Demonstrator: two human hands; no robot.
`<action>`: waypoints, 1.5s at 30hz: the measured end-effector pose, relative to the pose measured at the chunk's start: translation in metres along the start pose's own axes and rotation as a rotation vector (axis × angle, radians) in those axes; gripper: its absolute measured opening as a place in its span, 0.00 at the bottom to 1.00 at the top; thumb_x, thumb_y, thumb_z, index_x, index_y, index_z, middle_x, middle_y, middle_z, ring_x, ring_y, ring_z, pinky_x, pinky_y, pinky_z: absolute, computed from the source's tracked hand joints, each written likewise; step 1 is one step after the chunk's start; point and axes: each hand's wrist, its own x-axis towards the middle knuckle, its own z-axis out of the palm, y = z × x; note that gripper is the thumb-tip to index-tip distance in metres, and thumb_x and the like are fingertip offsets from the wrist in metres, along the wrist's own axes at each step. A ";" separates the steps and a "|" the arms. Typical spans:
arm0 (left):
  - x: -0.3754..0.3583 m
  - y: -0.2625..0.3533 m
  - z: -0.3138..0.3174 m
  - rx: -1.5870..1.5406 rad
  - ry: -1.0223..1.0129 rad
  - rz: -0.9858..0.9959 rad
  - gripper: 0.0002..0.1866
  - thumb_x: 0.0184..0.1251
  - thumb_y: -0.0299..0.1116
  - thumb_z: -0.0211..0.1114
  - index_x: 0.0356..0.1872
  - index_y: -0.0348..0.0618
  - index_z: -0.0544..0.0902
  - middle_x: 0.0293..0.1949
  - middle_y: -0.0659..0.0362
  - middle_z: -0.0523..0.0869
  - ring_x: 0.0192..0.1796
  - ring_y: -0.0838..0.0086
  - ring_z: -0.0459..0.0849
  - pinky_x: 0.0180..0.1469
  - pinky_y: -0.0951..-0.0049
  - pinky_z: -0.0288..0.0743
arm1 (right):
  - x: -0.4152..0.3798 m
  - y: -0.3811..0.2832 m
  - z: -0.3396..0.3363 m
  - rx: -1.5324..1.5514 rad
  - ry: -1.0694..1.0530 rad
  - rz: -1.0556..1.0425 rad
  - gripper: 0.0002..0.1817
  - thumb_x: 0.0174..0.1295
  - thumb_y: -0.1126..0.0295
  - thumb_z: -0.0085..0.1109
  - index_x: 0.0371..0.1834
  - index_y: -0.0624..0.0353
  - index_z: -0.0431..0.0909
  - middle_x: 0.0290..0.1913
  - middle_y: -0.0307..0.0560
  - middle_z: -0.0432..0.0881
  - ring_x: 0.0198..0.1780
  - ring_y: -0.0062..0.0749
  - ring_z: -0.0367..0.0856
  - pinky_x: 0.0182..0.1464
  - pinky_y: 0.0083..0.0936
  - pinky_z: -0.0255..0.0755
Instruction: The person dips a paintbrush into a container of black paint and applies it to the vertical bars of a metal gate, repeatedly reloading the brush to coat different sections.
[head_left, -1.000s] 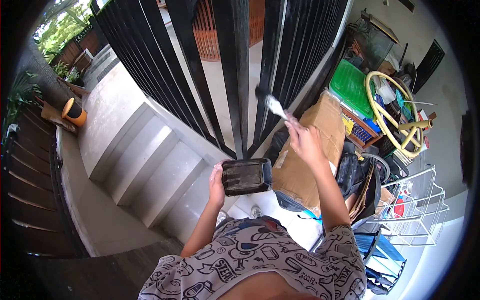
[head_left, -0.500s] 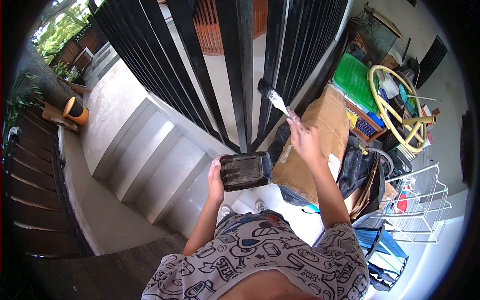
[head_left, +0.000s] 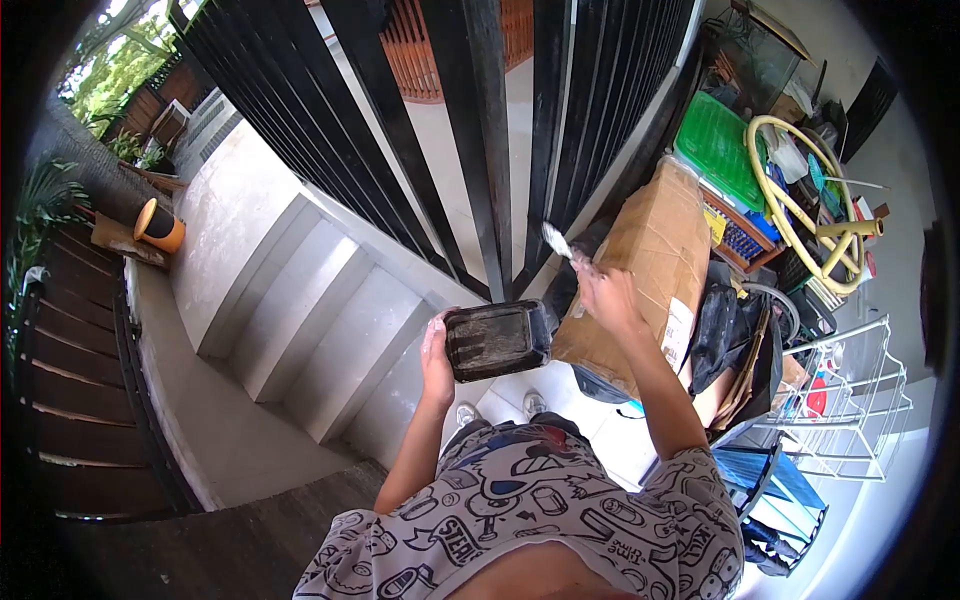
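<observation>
My left hand [head_left: 437, 358] grips the left side of a black rectangular tray [head_left: 497, 342], its inside streaked with dark, worn marks. In my right hand [head_left: 606, 293] is a paintbrush [head_left: 556, 241], its fingers wrapped round the handle. White shows on the brush's upper part, while its dark bristles blend into the black slats behind. The brush is up and to the right of the tray, close to the lower part of the black slatted fence [head_left: 487, 160]. Whether the bristles touch the fence cannot be made out.
Grey steps [head_left: 300, 310] descend on the left. A long cardboard box [head_left: 650, 270] stands close by my right arm. Beyond it are a green lid [head_left: 722, 150], a yellowish hose [head_left: 790, 210] and a white wire rack [head_left: 850, 410]. An orange-and-black pot [head_left: 160, 228] sits far left.
My right hand has come down with the paintbrush, from higher on the fence slats to nearer their base. My left hand and the tray stay nearly in place; the view has shifted slightly.
</observation>
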 end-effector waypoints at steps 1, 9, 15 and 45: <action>-0.001 0.000 -0.001 -0.002 0.005 -0.009 0.24 0.85 0.45 0.43 0.62 0.37 0.79 0.58 0.55 0.82 0.61 0.70 0.78 0.69 0.68 0.67 | -0.002 -0.005 0.001 0.024 0.046 0.033 0.12 0.71 0.67 0.59 0.55 0.51 0.85 0.29 0.61 0.84 0.26 0.58 0.84 0.28 0.48 0.77; -0.003 0.004 0.001 0.007 0.006 -0.005 0.24 0.85 0.45 0.43 0.62 0.37 0.79 0.58 0.55 0.82 0.62 0.70 0.78 0.69 0.68 0.67 | 0.005 -0.010 0.009 0.001 0.048 0.017 0.11 0.73 0.65 0.55 0.48 0.53 0.85 0.31 0.56 0.86 0.26 0.56 0.84 0.29 0.49 0.79; -0.006 -0.003 -0.005 -0.028 0.021 -0.002 0.24 0.85 0.45 0.43 0.62 0.37 0.78 0.58 0.55 0.81 0.62 0.70 0.78 0.69 0.69 0.67 | -0.010 0.002 0.042 -0.078 -0.082 0.035 0.10 0.73 0.65 0.54 0.48 0.54 0.84 0.31 0.60 0.86 0.28 0.58 0.85 0.30 0.51 0.79; -0.013 0.001 -0.011 0.031 0.035 0.038 0.23 0.85 0.43 0.44 0.61 0.37 0.79 0.57 0.54 0.82 0.61 0.69 0.78 0.68 0.68 0.67 | -0.031 0.013 0.074 0.087 0.136 0.090 0.15 0.73 0.65 0.56 0.61 0.49 0.81 0.28 0.62 0.84 0.27 0.60 0.85 0.31 0.52 0.79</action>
